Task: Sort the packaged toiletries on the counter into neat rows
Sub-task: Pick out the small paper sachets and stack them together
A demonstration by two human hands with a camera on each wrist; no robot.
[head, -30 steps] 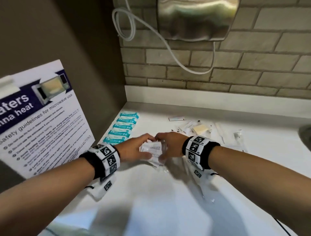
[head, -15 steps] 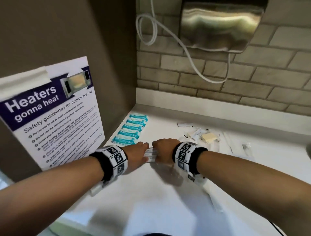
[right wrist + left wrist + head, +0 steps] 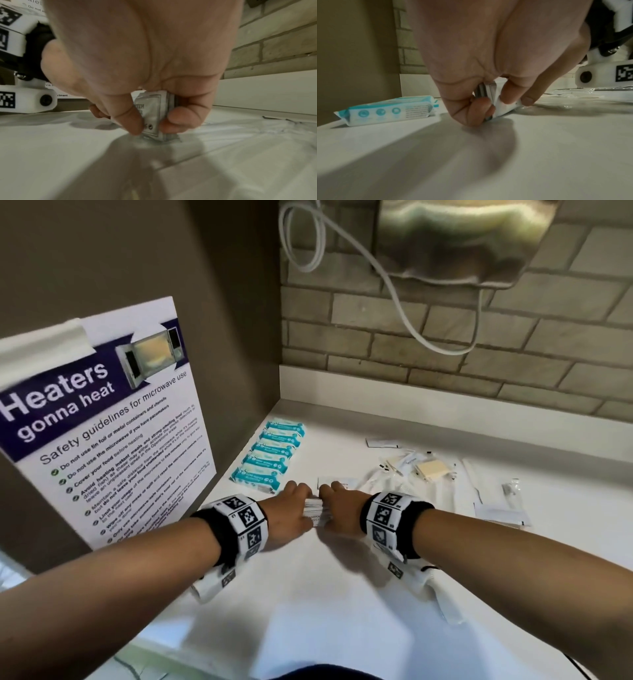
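Staff kitchenette: microwave safety poster (image 3: pixel 102 419), brick wall (image 3: pixel 445 364).

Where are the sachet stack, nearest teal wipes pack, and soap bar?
sachet stack (image 3: pixel 151 115), right wrist view, printed front face between thumb and fingers.
nearest teal wipes pack (image 3: pixel 259 477), head view, top face.
soap bar (image 3: pixel 432 469), head view, middle of the cream block.

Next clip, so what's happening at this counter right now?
A person is sorting small toiletry packets on a white counter. Both the left hand and the right hand grip a stack of white sachets, standing it on edge on the counter. A row of blue packs is already lined up along the left wall. Loose clear-wrapped items lie unsorted to the right.
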